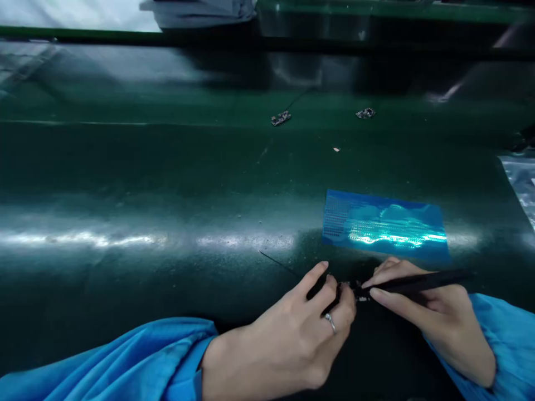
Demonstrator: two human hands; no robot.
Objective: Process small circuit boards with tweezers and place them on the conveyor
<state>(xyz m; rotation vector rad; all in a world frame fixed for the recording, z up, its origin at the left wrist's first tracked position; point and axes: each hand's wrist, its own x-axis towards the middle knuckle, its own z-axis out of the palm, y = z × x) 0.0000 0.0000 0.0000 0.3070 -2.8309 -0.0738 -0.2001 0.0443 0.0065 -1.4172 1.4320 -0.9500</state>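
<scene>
My left hand (292, 342), with a ring on one finger, is closed on a small dark circuit board (361, 299) near the table surface. Most of that board is hidden by the fingers. A thin black wire (279, 263) stretches out to the left from under this hand. In my right hand (447, 312), black tweezers (418, 282) are pinched between thumb and fingers. Their tips point left and reach the board, though I cannot tell whether they grip anything. Just beyond the right hand lies a shiny blue sheet (384, 223) covered with rows of tiny marks.
Farther back on the dark green work surface (125, 167) lie a small circuit board with a thin wire (281, 117) and a second small board (365, 113). A tiny pale scrap (336, 149) is nearby. Clear plastic packaging (520, 186) sits at the right edge.
</scene>
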